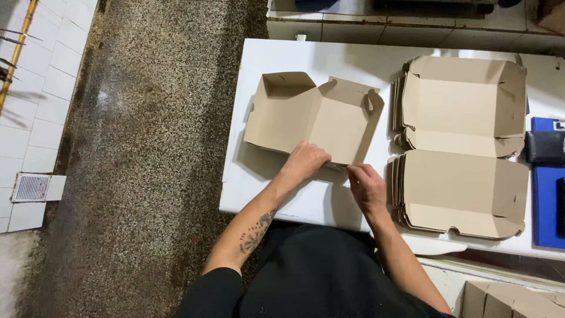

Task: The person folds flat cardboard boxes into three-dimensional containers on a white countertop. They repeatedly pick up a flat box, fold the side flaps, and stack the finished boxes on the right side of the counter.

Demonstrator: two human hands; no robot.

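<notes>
A brown cardboard box blank (312, 115), partly folded with its side flaps raised, lies on the white table (282, 56). My left hand (304, 161) presses on the box's near edge, fingers curled over it. Close beside it, my right hand (366, 185) pinches the same near edge at its right end. Both hands touch the cardboard where the near flap meets the table.
A stack of flat, unfolded box blanks (462, 147) lies to the right on the table. A blue tray (544, 200) with a dark object (544, 146) sits at the far right. More cardboard (512, 300) shows at bottom right. Speckled floor (147, 147) lies to the left.
</notes>
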